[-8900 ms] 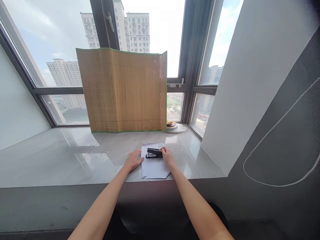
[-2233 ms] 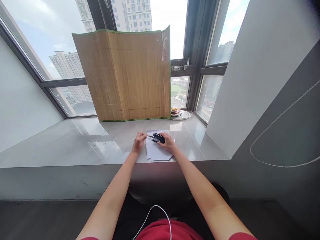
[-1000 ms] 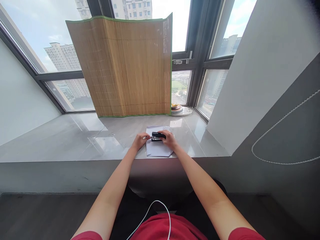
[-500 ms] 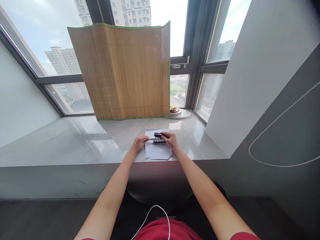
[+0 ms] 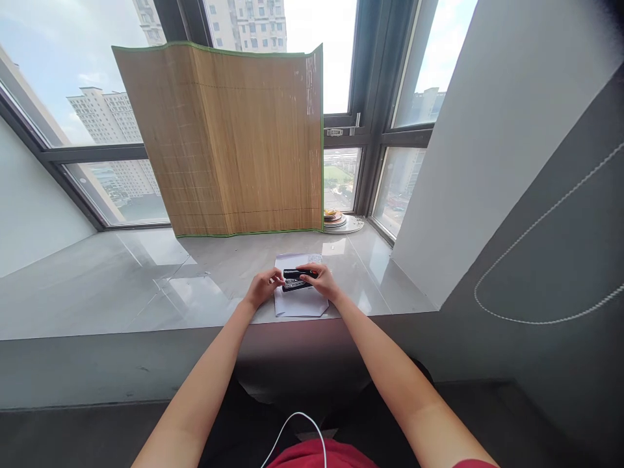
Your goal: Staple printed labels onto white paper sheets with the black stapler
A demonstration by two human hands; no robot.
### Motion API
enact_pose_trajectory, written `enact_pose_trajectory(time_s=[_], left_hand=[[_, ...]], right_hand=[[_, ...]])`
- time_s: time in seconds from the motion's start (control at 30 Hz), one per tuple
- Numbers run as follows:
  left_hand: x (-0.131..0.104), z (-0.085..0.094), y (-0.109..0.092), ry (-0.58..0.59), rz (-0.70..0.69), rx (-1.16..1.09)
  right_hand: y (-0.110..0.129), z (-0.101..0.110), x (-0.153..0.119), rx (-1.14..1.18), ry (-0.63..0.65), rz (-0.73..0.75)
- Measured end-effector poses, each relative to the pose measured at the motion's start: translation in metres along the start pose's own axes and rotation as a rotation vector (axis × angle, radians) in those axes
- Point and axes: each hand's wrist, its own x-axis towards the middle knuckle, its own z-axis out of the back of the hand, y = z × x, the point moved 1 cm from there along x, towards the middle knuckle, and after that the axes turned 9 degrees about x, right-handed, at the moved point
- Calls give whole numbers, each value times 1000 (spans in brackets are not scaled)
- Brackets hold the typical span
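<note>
A black stapler, its top arm swung up from its base, is over white paper sheets on the tiled sill. My right hand grips the stapler at its right end. My left hand is at the stapler's left end, with its fingers pinched together; whatever is between them is too small to make out. Printed marks show at the paper's upper right corner.
Behind the paper, a bamboo mat leans against the window. A stack of plates stands in the right corner of the sill. A beaded cord hangs at the right; a white cable crosses my lap.
The view has shifted a little to the right. A thin light strip that ran between my left hand and the stapler no longer shows. The stapler's base is now more visible and tilted.
</note>
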Motion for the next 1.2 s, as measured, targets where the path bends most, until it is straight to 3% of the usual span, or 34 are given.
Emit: enact_pose_trajectory(time_s=[0.2,0.4,0.6,0.8,1.0,1.2], left_hand=[[0,-1,2,31,-6,5],[1,0,4,27,29,70],[5,5,4,-117,41,110],[11,4,7,-123,-42,248],[11,0,25,-240,103,265],[11,-7,30,-144,35,295]], right_hand=[[-4,-2,1,-31,108,20],[-4,-3,1,-64,111,-17],[-7,-10,0,-231,142,-35],[-15,-16,1,-347,228,-8],[-18,-20,0,-362,249,15],[-16,-20,0,-364,239,8]])
